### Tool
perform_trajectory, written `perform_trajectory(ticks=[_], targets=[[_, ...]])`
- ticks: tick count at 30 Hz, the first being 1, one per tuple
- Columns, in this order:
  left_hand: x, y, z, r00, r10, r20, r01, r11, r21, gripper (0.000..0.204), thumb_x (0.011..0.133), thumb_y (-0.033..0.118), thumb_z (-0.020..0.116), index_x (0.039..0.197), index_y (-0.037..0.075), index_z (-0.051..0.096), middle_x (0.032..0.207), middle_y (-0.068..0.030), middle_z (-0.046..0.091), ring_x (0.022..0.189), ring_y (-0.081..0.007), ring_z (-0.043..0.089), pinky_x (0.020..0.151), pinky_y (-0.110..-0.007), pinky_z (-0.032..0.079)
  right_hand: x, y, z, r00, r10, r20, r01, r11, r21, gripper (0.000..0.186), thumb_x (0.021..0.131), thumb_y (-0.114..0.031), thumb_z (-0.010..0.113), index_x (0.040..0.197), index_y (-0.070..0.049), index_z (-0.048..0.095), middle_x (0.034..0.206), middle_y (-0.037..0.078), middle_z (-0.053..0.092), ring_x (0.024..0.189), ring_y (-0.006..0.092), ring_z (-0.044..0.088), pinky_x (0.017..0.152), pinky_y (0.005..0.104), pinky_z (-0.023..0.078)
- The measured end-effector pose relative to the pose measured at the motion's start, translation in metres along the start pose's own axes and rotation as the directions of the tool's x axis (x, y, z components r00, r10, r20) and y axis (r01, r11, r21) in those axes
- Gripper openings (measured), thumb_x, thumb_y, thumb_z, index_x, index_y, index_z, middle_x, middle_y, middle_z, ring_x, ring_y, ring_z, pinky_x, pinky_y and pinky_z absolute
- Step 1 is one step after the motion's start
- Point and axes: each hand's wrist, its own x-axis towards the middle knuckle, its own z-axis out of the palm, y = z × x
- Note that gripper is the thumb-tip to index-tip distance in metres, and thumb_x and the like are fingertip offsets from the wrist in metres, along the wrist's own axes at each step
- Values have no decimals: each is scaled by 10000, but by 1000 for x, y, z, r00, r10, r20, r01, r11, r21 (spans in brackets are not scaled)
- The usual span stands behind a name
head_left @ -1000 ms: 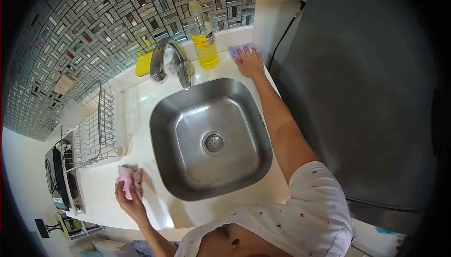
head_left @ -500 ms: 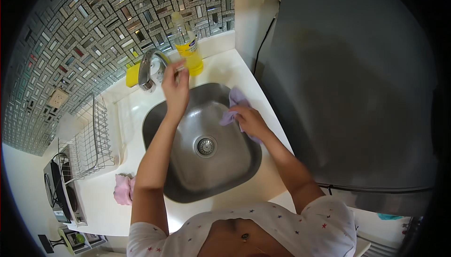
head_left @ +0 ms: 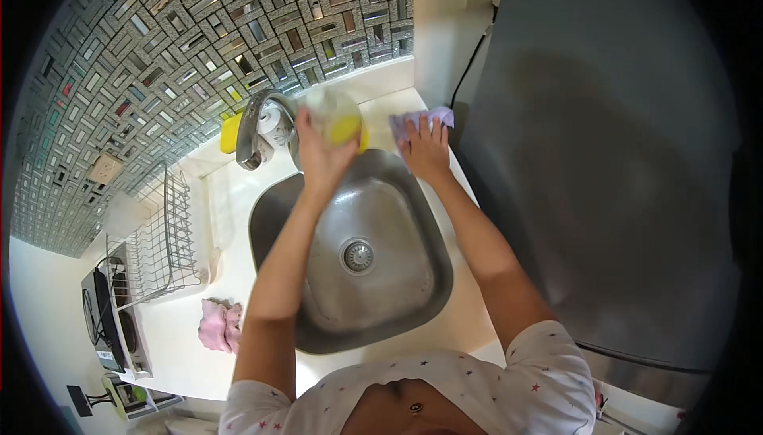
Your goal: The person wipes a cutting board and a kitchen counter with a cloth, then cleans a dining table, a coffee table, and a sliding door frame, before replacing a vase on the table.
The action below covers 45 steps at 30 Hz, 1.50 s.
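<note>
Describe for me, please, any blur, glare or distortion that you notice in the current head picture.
In the head view, the bottle in the left hand is smeared, probably by motion; in the head view, light glares off the sink; in the head view, the tiled wall curves toward the black rim.

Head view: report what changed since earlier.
The left hand released the pink cloth and took the bottle, now blurred, toward the sink. The right hand moved the purple cloth from the sink's rim back to the counter. Pink cloth, rack and tap stayed.
</note>
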Motion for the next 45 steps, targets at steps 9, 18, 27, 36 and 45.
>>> perform_trajectory(ticks=[9, 18, 27, 36, 45], targets=[[-154, 66, -141, 785, -604, 140, 606, 701, -375, 875, 627, 21, 736, 1335, 4, 222, 1170, -158, 480, 1084, -224, 482, 924, -354, 424, 64, -116, 52, 993, 116, -25, -117, 992, -56, 574, 887, -381, 427, 1335, -24, 404, 1378, 260, 350, 1287, 465, 269, 1087, 539, 113], [-162, 60, -160, 838, -536, 100, 543, 807, -233, 821, 622, -3, 732, 1282, 20, 245, 1168, -151, 471, 1090, -237, 487, 951, -384, 408, 21, -119, 36, 919, -378, -110, 391, 850, 352, 261, 831, -130, 507, 1058, -21, 575, 1131, 182, 565, 1071, 348, 514, 930, 399, 405], [-170, 59, -167, 830, -551, 85, 547, 776, -313, 807, 624, -34, 709, 1285, 23, 248, 1175, -153, 464, 1088, -235, 488, 953, -381, 410, 81, -82, 1, 986, -120, -118, 153, 928, 339, 272, 829, -184, 531, 1076, -115, 621, 1146, 149, 572, 1057, 342, 519, 926, 435, 401], [-173, 57, -171, 788, -604, 115, 609, 741, -283, 806, 649, 3, 702, 1319, 25, 255, 1198, -188, 476, 1123, -266, 487, 985, -387, 388, 61, -102, 38, 901, -427, -75, 433, 894, 113, 421, 842, -306, 517, 1239, -169, 520, 1232, 150, 507, 1161, 379, 453, 957, 537, 334], [-175, 55, -178, 846, -527, 85, 526, 797, -297, 819, 653, 8, 707, 1334, 33, 253, 1195, -188, 483, 1134, -264, 483, 987, -390, 383, 66, -35, 35, 979, 51, -195, -82, 985, -154, 384, 808, -219, 533, 1184, -146, 549, 1213, 149, 503, 1144, 356, 445, 971, 533, 290]])
